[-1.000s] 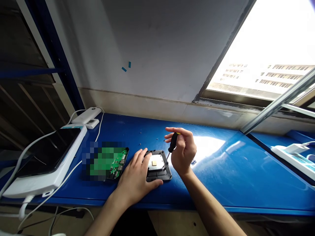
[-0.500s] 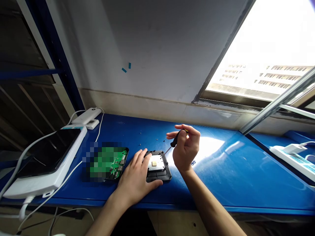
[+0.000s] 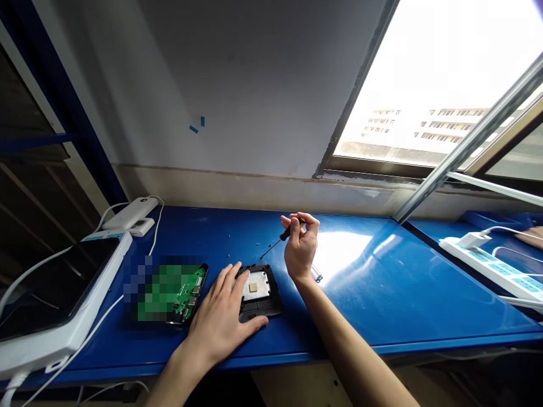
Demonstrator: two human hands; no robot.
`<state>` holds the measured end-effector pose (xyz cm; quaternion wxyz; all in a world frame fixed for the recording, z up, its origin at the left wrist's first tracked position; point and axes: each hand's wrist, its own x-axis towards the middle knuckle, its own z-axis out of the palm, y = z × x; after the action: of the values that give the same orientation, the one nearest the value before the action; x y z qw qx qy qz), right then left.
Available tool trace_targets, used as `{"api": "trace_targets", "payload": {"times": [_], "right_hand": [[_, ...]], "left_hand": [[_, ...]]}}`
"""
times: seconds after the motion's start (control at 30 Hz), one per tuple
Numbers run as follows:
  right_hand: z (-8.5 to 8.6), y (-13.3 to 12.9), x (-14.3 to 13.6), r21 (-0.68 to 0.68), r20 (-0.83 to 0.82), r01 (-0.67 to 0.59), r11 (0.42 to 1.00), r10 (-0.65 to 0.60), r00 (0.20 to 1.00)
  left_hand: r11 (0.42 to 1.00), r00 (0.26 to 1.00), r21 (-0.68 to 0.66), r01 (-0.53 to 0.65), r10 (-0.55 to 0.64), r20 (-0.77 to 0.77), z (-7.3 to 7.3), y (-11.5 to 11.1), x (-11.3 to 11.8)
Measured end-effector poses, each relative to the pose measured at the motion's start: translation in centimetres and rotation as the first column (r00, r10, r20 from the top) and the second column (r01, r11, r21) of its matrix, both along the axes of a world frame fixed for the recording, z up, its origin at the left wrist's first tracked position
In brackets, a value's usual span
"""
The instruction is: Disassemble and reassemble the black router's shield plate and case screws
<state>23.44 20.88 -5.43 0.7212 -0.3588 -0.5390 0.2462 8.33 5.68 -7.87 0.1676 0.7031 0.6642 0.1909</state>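
My left hand (image 3: pixel 223 308) lies spread over the left side of a black plastic cover (image 3: pixel 271 308), its fingers apart and pressing on the edge. Inside the cover sits a silver metal plate (image 3: pixel 262 282) with a small beige pad (image 3: pixel 253 288). My right hand (image 3: pixel 302 246) is closed around the black and yellow handle of a screwdriver (image 3: pixel 286 233). Its thin shaft slants down to the left, the tip just beyond the cover's far edge. Left of my left hand is a green circuit board (image 3: pixel 186 294) in a black shell, partly blurred out.
Several tiny screws (image 3: pixel 257 244) lie behind the cover. A white device with a black screen (image 3: pixel 63 277) and a white adapter (image 3: pixel 131 213) with cables stand at the left. A power strip (image 3: pixel 496 265) is at the right, with another person's arm (image 3: pixel 528 236) by it.
The screwdriver's tip has moved off the cover's upper right corner to the table behind it. My left hand keeps its place on the cover. The view has turned slightly right.
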Motion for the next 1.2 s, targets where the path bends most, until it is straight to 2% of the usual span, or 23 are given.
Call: {"api": "trace_targets", "payload": {"times": [0.13,0.43,0.6,0.8,1.0,1.2], "right_hand": [[-0.1,0.2,0.2,-0.028,0.036,0.039,0.999,-0.038,0.999],[-0.2,0.3,0.1,-0.03,0.062,0.05,0.998,-0.048,0.997],[-0.2,0.3,0.2,-0.037,0.047,0.035,0.999,-0.033,0.998],[-0.2,0.2,0.2,-0.035,0.028,0.026,0.999,-0.025,0.999],[-0.3,0.1,0.2,-0.038,0.022,-0.001,0.999,0.002,1.0],[0.1,-0.2,0.2,0.002,-0.001,0.015,1.0,-0.015,1.0]], "left_hand": [[0.999,1.0,0.045,-0.01,0.011,-0.023,-0.3,0.0,0.0],[0.999,0.998,-0.001,-0.036,0.036,-0.058,-0.2,0.0,0.0],[0.999,0.998,-0.048,-0.007,0.004,-0.057,0.7,0.3,0.0],[0.991,0.986,-0.059,0.117,-0.124,-0.112,2.6,3.2,2.3],[0.99,0.979,0.006,0.142,-0.139,-0.152,2.0,6.5,4.2],[0.993,0.982,0.01,0.118,-0.115,-0.15,2.1,7.0,4.5]]}}
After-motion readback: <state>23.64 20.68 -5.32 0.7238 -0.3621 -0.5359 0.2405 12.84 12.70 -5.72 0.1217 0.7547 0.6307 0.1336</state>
